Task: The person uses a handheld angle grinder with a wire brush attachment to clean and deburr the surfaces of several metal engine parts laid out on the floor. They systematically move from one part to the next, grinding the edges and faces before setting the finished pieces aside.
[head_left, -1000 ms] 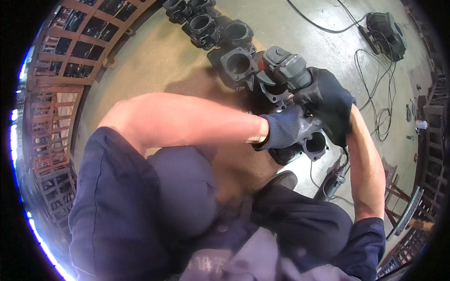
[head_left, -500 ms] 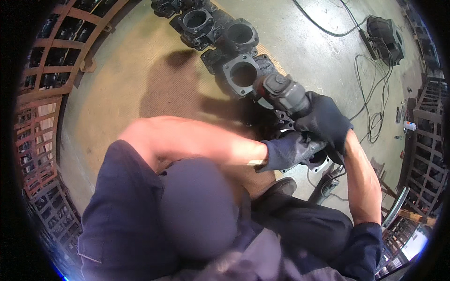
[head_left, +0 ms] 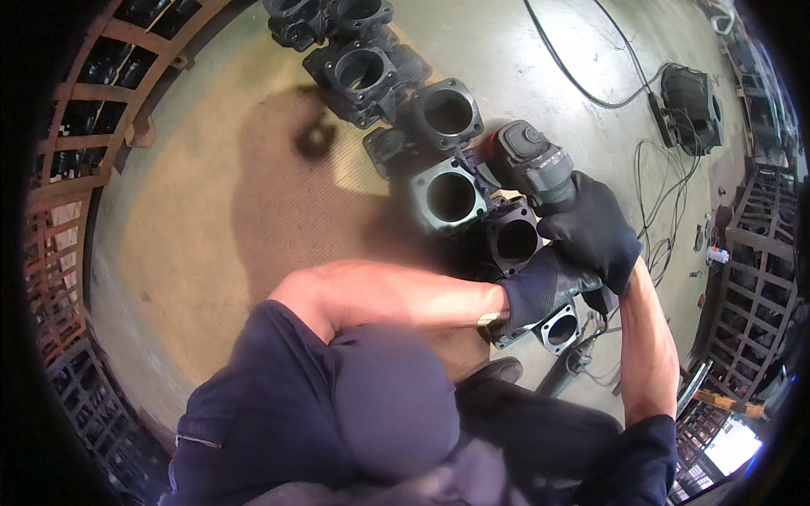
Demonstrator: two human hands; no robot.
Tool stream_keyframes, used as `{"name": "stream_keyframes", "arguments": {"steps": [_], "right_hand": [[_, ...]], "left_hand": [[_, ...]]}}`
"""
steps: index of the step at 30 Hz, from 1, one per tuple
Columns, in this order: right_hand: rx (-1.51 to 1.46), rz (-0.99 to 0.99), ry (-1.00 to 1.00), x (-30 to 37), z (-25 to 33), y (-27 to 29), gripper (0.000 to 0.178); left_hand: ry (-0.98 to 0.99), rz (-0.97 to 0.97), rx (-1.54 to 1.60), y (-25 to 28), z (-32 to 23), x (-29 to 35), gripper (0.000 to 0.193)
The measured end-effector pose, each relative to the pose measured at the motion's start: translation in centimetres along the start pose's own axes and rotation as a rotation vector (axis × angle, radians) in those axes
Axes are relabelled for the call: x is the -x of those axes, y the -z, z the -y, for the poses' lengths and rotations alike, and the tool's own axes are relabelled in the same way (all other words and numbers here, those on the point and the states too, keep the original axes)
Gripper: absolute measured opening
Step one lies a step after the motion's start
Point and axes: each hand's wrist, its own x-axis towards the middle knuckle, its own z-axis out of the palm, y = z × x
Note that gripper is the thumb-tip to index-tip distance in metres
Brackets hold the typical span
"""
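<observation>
An angle grinder [head_left: 540, 169] with a dark grey body is held over a row of metal castings. My right hand [head_left: 595, 223], in a dark glove, wraps round the grinder's body behind its head. Just below it, my left hand [head_left: 557, 282], also gloved, is closed on the rear of the grinder; its fingertips are partly hidden. By the grinder's head lies a casting with a bright square flange [head_left: 422, 196] and a round bore. Closer to my hands sits a darker casting [head_left: 494, 244]. Below my left hand shows a small flange [head_left: 547, 337] with bolt holes.
More castings [head_left: 390, 80] stretch away to the far left on a brown mat [head_left: 278, 169]. A second power tool [head_left: 564, 371] lies near my leg. Cables [head_left: 645, 198] run over the floor to a black case-like object [head_left: 688, 105]. Slatted crates [head_left: 63, 278] stand at both sides.
My view has shifted, so the castings sit lower in it. The grinder has moved from the bright flange's near right side to its far right. Both hands keep their grip.
</observation>
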Motion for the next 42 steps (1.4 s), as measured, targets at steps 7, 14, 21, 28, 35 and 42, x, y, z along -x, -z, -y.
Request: {"name": "stream_keyframes", "arguments": {"steps": [7, 14, 21, 28, 35, 42], "right_hand": [[-0.044, 0.010, -0.007, -2.2, 0.7, -0.7, 0.044], [0.028, 0.098, -0.049, -2.4, 3.6, -0.9, 0.057], [0.094, 0.072, -0.031, -2.8, 4.1, -1.6, 0.054], [0.215, 0.161, -0.055, -0.4, 2.2, -0.8, 0.060], [0.006, 0.049, 0.005, -1.0, 3.6, -0.4, 0.058], [0.152, 0.165, -0.061, -2.2, 4.5, -2.7, 0.058]], "left_hand": [[0.190, -0.105, -0.045, 1.1, -6.4, 1.8, 0.022], [0.064, -0.032, 0.109, 2.1, -4.6, 3.0, 0.014], [0.086, 0.034, -0.049, 3.1, -5.4, 3.4, 0.024], [0.183, 0.117, -0.175, 0.5, -5.1, 3.5, 0.030], [-0.440, -0.162, -0.463, -0.8, -1.6, 1.7, 0.024], [0.117, -0.108, -0.117, 2.2, -3.2, 3.5, 0.013]]}}
